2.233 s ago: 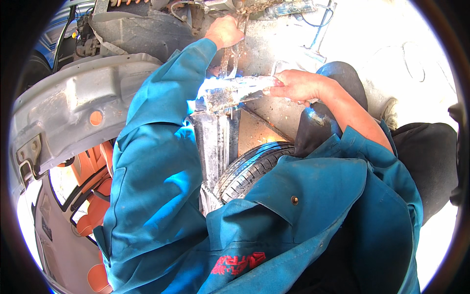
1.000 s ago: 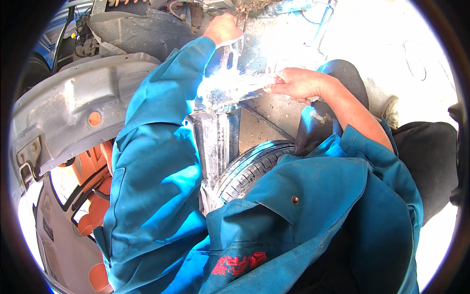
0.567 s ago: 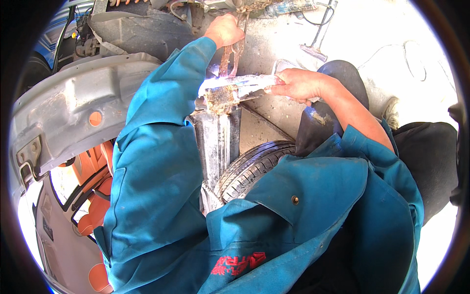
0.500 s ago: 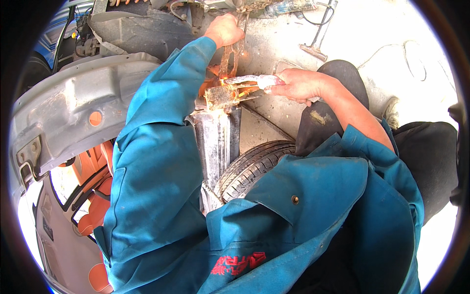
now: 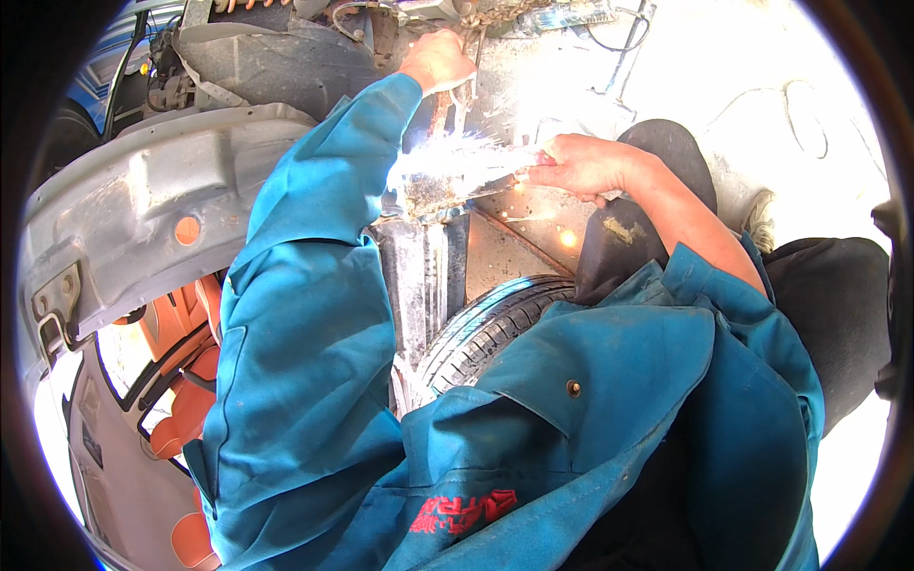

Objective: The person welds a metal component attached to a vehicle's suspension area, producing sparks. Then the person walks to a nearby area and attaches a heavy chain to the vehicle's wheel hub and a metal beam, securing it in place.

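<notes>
A glaring white welding arc (image 5: 443,162) with sparks burns at the end of a metal beam (image 5: 419,276), beside the curved silver car body panel (image 5: 143,200). My right hand (image 5: 590,167) is closed around a welding electrode holder (image 5: 505,169), whose front end is lost in the glare. Beyond the arc, my left hand (image 5: 438,62) is closed on a rusty metal piece (image 5: 440,114) that runs from it toward the bright spot. The grip itself is partly hidden by the back of that hand.
A tyre (image 5: 490,328) lies by my knee, next to the beam. A blue power tool (image 5: 566,14), a long-handled tool (image 5: 624,71) and a thin cable (image 5: 790,114) lie on the floor. A dark curved liner (image 5: 276,57) stands at the upper left.
The small orange glow has become a bright white arc, with sparks falling by the beam and tyre. Both hands stay almost in place.
</notes>
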The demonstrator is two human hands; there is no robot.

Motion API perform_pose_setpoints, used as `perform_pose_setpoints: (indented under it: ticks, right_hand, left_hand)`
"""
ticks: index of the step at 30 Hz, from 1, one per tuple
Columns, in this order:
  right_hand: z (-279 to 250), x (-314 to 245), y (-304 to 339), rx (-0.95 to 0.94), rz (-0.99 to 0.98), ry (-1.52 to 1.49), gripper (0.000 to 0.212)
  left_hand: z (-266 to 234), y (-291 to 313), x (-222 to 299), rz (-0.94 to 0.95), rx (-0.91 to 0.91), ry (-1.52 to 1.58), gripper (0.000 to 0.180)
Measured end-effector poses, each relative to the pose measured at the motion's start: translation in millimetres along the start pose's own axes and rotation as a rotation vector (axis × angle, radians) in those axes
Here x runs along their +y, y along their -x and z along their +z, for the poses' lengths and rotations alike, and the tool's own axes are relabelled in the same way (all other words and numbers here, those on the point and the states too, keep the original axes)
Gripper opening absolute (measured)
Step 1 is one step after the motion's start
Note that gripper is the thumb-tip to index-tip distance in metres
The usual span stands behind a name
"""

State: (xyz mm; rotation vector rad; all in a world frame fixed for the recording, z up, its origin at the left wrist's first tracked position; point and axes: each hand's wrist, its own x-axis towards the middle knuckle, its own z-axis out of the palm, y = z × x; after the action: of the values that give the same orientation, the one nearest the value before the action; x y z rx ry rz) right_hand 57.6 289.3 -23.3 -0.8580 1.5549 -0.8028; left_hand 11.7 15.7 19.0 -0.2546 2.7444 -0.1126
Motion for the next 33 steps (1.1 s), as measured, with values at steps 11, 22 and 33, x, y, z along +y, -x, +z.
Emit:
perform_pose_setpoints:
  ticks: [11,22,33]
  right_hand:
    - [2.1,11.9,-9.7,0.053,-0.064,0.091,0.046]
    - [-1.4,-1.7,6.2,0.006,-0.042,-0.021,0.04]
    - [-2.4,-4.0,10.2,-0.014,-0.001,-0.123,0.038]
  left_hand:
    - [9.7,-8.2,-6.7,0.031,0.048,0.029,0.039]
    - [14.3,-14.5,-12.8,0.027,0.052,0.011,0.043]
    - [9.6,-7.9,-7.2,0.012,0.028,0.014,0.043]
